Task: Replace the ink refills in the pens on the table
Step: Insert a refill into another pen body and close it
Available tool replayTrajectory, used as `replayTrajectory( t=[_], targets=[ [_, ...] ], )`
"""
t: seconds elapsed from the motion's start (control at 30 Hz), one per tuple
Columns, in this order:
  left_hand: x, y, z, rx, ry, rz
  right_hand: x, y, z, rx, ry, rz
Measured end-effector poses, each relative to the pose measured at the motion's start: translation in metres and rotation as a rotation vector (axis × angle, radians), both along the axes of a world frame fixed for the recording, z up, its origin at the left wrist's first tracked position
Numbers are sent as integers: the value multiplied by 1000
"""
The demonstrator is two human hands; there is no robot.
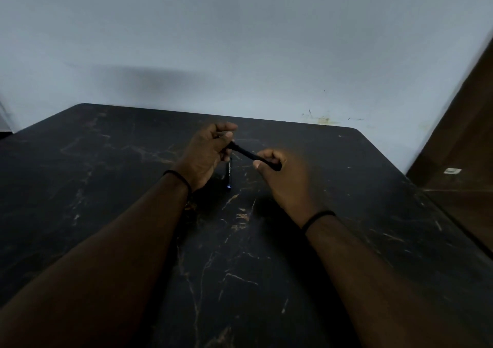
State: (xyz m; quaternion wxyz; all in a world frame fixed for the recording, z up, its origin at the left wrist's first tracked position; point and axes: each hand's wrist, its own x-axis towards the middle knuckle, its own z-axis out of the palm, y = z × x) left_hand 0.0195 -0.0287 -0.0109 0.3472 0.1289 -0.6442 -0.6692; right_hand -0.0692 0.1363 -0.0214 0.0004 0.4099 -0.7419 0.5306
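Both hands [274, 171] on perhaps one pen [246, 153]

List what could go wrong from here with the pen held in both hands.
1. The thin black pen is gripped at its ends by the left hand and right hand above the dark marbled table; if it comes apart suddenly, small dark parts may be hard to find there.
2. A second black pen lies under the hands and could get knocked.

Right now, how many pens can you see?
2. One black pen is held between the left hand and right hand. Another pen lies on the table below the left hand. More may be hidden.
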Motion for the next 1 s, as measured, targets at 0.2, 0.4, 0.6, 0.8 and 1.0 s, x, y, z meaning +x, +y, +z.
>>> replayTrajectory(
  t=[0.2, 0.4, 0.6, 0.8, 1.0],
  targets=[
    [1, 2, 2, 261, 98, -10, 1, 4, 6, -22, 15, -49],
    [3, 4, 2, 241, 44, -65, 0, 4, 5, 15, 20, -54],
    [6, 4, 2, 234, 60, -122, 1, 4, 5, 23, -52, -36],
    [7, 7, 5, 235, 52, -130, 6, 3, 7, 68, -90, 2],
    [7, 10, 5, 204, 30, -104, 5, 2, 7, 37, -104, -14]
  ],
)
